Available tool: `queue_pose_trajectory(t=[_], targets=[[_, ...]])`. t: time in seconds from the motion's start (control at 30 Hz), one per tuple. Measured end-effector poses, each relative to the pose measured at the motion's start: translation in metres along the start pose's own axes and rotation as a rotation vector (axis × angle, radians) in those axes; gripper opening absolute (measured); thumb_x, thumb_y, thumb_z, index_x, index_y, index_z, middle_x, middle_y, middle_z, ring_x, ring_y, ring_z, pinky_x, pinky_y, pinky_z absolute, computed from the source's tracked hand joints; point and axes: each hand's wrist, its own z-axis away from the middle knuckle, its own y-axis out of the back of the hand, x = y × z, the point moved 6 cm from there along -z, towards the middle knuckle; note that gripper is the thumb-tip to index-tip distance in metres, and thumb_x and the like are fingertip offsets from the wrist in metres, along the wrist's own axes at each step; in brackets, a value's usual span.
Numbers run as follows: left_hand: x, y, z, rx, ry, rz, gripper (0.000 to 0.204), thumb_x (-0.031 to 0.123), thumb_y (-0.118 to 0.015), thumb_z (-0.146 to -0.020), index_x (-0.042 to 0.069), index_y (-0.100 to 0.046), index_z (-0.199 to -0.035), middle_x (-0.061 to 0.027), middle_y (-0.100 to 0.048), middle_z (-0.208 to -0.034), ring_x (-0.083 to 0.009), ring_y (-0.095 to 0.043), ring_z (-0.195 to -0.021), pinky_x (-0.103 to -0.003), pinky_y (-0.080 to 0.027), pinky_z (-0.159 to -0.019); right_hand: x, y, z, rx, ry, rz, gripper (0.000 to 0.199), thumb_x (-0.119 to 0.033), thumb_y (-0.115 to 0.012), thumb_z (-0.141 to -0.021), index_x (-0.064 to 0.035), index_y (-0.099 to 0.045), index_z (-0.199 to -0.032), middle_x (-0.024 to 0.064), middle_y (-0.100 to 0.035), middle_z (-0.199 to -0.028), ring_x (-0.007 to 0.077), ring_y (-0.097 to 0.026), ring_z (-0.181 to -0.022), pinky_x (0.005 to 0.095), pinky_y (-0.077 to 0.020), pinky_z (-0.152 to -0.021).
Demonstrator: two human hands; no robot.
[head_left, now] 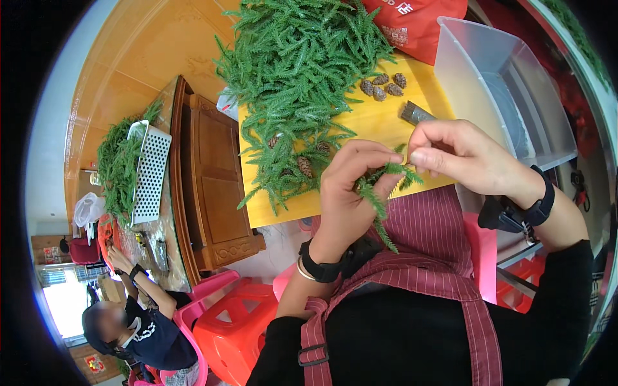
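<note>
Head view: my left hand (351,193) sits at the centre of the frame, its grip closed around a green artificial sprig (381,204) — the fingers curl over the top of it and the thumb presses from below. My right hand (460,154) comes in from the right and pinches the sprig's upper end between thumb and forefinger, just beside my left fingertips. The sprig's long axis runs on a slant: its held end points to the upper right, its free tip hangs toward the lower centre, over my striped apron (425,257).

Behind my hands lies the yellow tabletop (380,122). A large heap of green sprigs (296,71) covers its upper left part and reaches almost to my left knuckles. Four small pine cones (384,87) lie together in the upper middle, and more cones sit half-buried in the heap. A short dark bundle (415,114) lies just above my right hand. A clear plastic bin (508,96) stands at the upper right — well apart from the sprig.

At the lower left another person (138,328) sits at a separate brown table (193,193) with a white perforated basket (151,174).
</note>
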Motion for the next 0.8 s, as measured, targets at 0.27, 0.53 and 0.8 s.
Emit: queue_pose_trajectory(t=[0.27,0.53,0.8], targets=[[0.008,0.008,0.002,0.077,-0.042,-0.193,0.026,-0.005,-0.068,-0.062,0.005,-0.063,-0.086,-0.0069,-0.056,-0.085,-0.0184,-0.055,-0.08,-0.026,-0.043,-0.068,-0.007,-0.002,-0.007,-0.036,0.028,0.117,0.012,-0.012,-0.056,-0.085,-0.001,-0.053,-0.083,-0.0016,-0.051,-0.072,0.0043,-0.045,-0.067,0.0208,-0.0389,-0.061],[-0.003,0.01,0.002,0.018,0.024,-0.122,0.021,-0.001,-0.068,-0.066,0.003,-0.063,-0.086,-0.0056,-0.056,-0.078,-0.0167,-0.055,-0.075,-0.024,-0.042,-0.064,-0.026,-0.001,-0.014,-0.015,0.249,0.414,0.006,-0.005,-0.06,-0.076,-0.0027,-0.055,-0.079,0.002,-0.055,-0.075,0.0115,-0.05,-0.064,0.0231,-0.04,-0.056],[-0.042,-0.011,0.03,-0.345,0.725,0.735,0.03,0.028,-0.056,-0.087,0.002,-0.057,-0.101,-0.0015,-0.058,-0.089,-0.011,-0.053,-0.079,-0.025,-0.043,-0.07,-0.055,-0.016,0.0,0.089,0.841,0.954,0.012,-0.009,-0.061,-0.067,-0.004,-0.054,-0.075,0.0043,-0.051,-0.072,0.022,-0.053,-0.064,0.0288,-0.0428,-0.055]])
